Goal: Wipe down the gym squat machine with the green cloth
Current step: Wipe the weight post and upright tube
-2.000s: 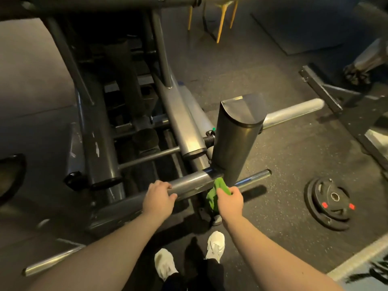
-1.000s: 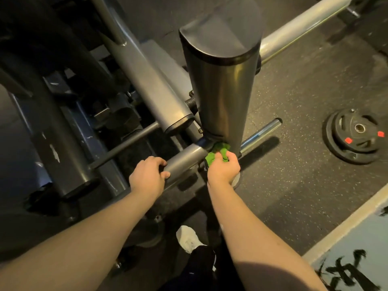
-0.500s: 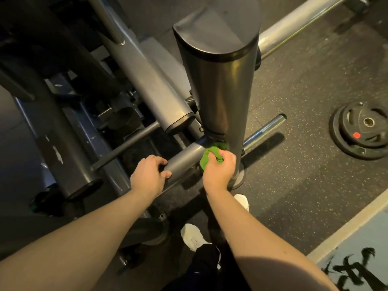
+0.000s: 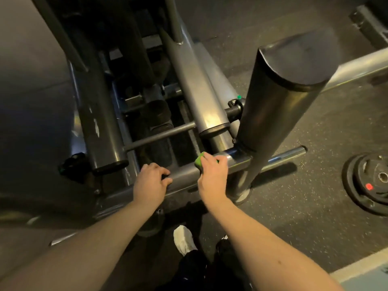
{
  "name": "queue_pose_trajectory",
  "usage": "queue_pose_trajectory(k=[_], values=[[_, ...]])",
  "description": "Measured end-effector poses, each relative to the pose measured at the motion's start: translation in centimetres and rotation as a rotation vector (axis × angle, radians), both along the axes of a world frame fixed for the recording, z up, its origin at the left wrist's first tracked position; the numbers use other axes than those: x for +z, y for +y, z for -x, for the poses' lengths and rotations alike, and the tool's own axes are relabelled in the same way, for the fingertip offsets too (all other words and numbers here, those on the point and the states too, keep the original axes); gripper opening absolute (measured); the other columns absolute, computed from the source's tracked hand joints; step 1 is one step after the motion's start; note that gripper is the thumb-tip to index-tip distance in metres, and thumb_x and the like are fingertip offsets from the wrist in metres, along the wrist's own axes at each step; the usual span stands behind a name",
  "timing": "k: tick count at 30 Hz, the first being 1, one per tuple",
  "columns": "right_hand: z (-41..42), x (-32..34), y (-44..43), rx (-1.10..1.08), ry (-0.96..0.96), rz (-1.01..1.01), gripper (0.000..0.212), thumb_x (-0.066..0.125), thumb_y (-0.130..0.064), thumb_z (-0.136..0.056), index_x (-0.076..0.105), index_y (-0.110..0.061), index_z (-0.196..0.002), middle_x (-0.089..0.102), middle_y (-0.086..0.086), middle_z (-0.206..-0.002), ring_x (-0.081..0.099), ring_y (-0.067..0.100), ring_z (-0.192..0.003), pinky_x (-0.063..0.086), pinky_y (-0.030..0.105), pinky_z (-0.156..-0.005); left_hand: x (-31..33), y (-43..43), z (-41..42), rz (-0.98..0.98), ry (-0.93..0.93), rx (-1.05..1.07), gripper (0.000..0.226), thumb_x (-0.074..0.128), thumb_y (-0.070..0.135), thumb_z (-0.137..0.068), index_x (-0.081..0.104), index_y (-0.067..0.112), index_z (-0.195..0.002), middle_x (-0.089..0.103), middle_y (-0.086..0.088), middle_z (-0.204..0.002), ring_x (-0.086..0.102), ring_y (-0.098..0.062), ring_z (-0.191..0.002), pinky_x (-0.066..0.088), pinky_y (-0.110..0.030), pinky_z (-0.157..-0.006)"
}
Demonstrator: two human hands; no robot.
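The grey squat machine (image 4: 189, 97) fills the upper left, with a thick upright post (image 4: 275, 110) on its right. A horizontal frame bar (image 4: 184, 175) runs low across the middle and joins that post. My right hand (image 4: 213, 175) presses the bunched green cloth (image 4: 199, 161) onto this bar, left of the post's base; most of the cloth is hidden under my fingers. My left hand (image 4: 150, 181) grips the same bar further left, fingers curled over its top.
A black weight plate (image 4: 369, 181) with a red mark lies on the rubber floor at right. A chrome peg (image 4: 289, 154) sticks out right of the post. My white shoe (image 4: 184, 240) stands below the bar. A pale mat edge (image 4: 357, 269) shows at bottom right.
My right hand has slid the cloth left, from the post's base onto the horizontal bar. The view has pulled back and up. My left hand keeps its grip on the bar.
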State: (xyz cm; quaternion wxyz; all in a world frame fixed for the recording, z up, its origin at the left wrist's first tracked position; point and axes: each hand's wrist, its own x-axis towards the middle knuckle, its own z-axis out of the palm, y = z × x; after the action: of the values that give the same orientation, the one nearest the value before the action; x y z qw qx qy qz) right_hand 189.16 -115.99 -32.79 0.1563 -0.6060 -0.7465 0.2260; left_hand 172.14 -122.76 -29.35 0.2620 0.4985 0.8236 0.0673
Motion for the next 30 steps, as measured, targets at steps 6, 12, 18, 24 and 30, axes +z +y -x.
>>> queue_pose_trajectory(k=[6, 12, 18, 24, 30], values=[[2.5, 0.7, -0.1, 0.394, 0.022, 0.090, 0.043, 0.074, 0.007, -0.069, 0.075, -0.009, -0.109, 0.069, 0.005, -0.115, 0.054, 0.033, -0.106, 0.051, 0.043, -0.094, -0.1, -3.2, 2.4, 0.009, 0.051, 0.122, 0.032, 0.069, 0.036, -0.093, 0.070, 0.026, -0.123, 0.060, 0.005, -0.118, 0.049, -0.015, -0.114, 0.047, -0.036, -0.097], [-4.3, 0.4, 4.6, 0.036, -0.003, 0.083, 0.053, 0.059, 0.016, -0.076, 0.076, -0.016, -0.115, 0.072, -0.002, -0.117, 0.054, 0.026, -0.108, 0.030, 0.011, -0.097, -0.3, -4.2, 3.7, 0.027, 0.046, 0.159, 0.040, 0.070, 0.039, -0.093, 0.066, 0.025, -0.130, 0.060, 0.002, -0.124, 0.049, -0.018, -0.118, 0.045, -0.038, -0.101], [3.9, 2.2, -1.5, 0.013, 0.060, 0.207, 0.030, 0.059, 0.003, -0.086, 0.071, -0.018, -0.106, 0.052, 0.005, -0.113, 0.047, 0.019, -0.101, 0.034, 0.017, -0.089, -1.0, -4.8, 3.7, -0.013, 0.081, 0.163, 0.038, 0.069, 0.035, -0.093, 0.066, 0.024, -0.129, 0.060, 0.003, -0.124, 0.049, -0.019, -0.117, 0.043, -0.039, -0.101], [6.3, 2.3, -2.4, 0.300, 0.072, 0.214, 0.032, 0.067, 0.002, -0.085, 0.073, -0.018, -0.109, 0.068, -0.004, -0.104, 0.049, 0.024, -0.107, 0.049, 0.045, -0.091, -1.1, -5.2, 3.0, -0.037, 0.081, 0.200, 0.036, 0.070, 0.030, -0.093, 0.066, 0.023, -0.128, 0.059, 0.002, -0.124, 0.048, -0.021, -0.119, 0.041, -0.041, -0.100], [0.7, 2.2, 1.2, 0.231, 0.113, 0.243, 0.037, 0.065, -0.002, -0.090, 0.073, -0.027, -0.115, 0.053, -0.015, -0.111, 0.045, 0.009, -0.107, 0.036, 0.015, -0.104, -1.5, -5.8, 2.9, -0.091, 0.019, 0.224, 0.033, 0.071, 0.027, -0.092, 0.068, 0.021, -0.125, 0.060, 0.001, -0.123, 0.048, -0.022, -0.120, 0.039, -0.044, -0.101]])
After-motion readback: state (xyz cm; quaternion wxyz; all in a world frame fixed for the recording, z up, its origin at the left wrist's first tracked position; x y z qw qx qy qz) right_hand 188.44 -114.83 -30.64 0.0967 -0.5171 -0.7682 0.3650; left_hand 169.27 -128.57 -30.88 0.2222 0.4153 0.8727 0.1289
